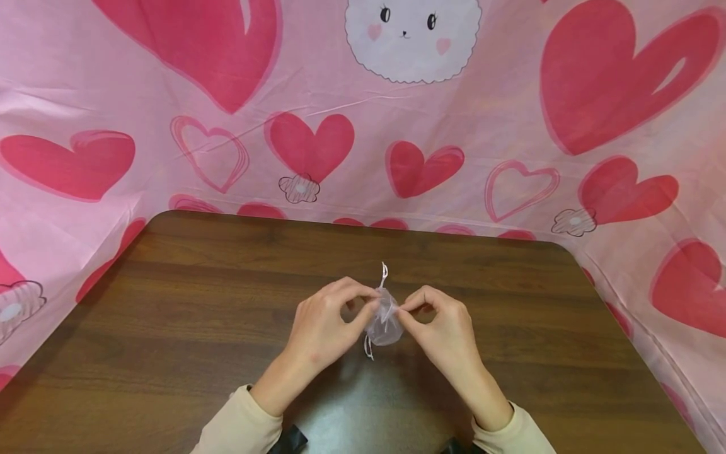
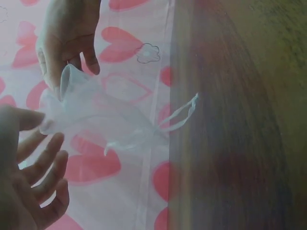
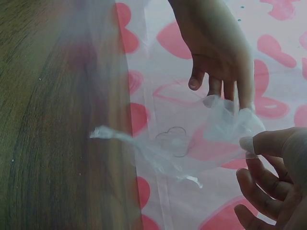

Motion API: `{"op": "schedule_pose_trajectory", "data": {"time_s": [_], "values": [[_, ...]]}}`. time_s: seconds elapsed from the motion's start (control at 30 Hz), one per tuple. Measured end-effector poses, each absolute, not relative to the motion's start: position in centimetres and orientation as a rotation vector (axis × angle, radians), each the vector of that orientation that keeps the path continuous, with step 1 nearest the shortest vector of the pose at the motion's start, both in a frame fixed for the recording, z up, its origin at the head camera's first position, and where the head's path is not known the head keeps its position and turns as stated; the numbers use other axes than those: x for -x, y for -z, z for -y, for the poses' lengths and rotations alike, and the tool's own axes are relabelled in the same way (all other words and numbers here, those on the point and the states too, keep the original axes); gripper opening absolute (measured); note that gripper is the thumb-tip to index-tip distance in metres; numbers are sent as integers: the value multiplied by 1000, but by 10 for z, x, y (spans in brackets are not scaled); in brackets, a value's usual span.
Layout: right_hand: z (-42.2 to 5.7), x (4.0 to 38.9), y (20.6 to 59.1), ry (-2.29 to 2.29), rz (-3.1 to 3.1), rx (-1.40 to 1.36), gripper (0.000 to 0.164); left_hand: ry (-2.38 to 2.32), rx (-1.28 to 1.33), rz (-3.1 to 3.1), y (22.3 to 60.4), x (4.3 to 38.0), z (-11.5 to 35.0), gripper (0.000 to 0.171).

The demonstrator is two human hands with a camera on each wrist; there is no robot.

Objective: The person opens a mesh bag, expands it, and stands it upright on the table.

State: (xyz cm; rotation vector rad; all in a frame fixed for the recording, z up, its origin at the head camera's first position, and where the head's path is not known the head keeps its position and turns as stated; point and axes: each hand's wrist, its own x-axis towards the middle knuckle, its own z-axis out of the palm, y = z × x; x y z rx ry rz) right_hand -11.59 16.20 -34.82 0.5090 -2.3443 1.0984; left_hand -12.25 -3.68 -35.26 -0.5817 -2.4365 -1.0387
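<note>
A small, sheer white drawstring pouch [image 1: 386, 329] is held above the middle of the table, between both hands. My left hand [image 1: 326, 325] pinches one side of its mouth between thumb and forefinger, while my right hand [image 1: 450, 331] pinches the opposite side. In the left wrist view the pouch [image 2: 110, 112] looks limp and see-through, its rim spread between the two hands. One white drawstring loop [image 1: 384, 272] sticks out at the far side; another loop [image 1: 368, 348] hangs at the near side. From the right wrist, the sheer fabric [image 3: 216, 139] sags below the fingertips.
A dark brown wooden table [image 1: 198, 302] with rounded far corners lies under the hands. Pink cloth [image 1: 363, 101] printed with red hearts surrounds its back and sides. Dark objects [image 1: 289, 440] show at the bottom edge by the sleeves.
</note>
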Motion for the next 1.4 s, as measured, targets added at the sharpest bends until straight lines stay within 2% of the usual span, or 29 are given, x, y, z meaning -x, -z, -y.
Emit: {"op": "schedule_pose_trajectory", "data": {"time_s": [0.27, 0.53, 0.8, 1.03, 1.4], "values": [[-162, 115, 348, -1143, 2325, -612, 29, 1055, 731, 2380, 354, 123, 37, 29], [-161, 114, 347, -1168, 2330, -720, 23, 983, 676, 2383, 355, 123, 37, 13], [-160, 113, 348, -1130, 2426, -680, 20, 1007, 626, 2393, 356, 123, 38, 13], [-160, 111, 347, -1008, 2555, -602, 19, 1075, 597, 2358, 355, 126, 37, 20], [-159, 114, 344, -948, 2537, -510, 15, 1008, 550, 2449, 355, 128, 39, 11]]}}
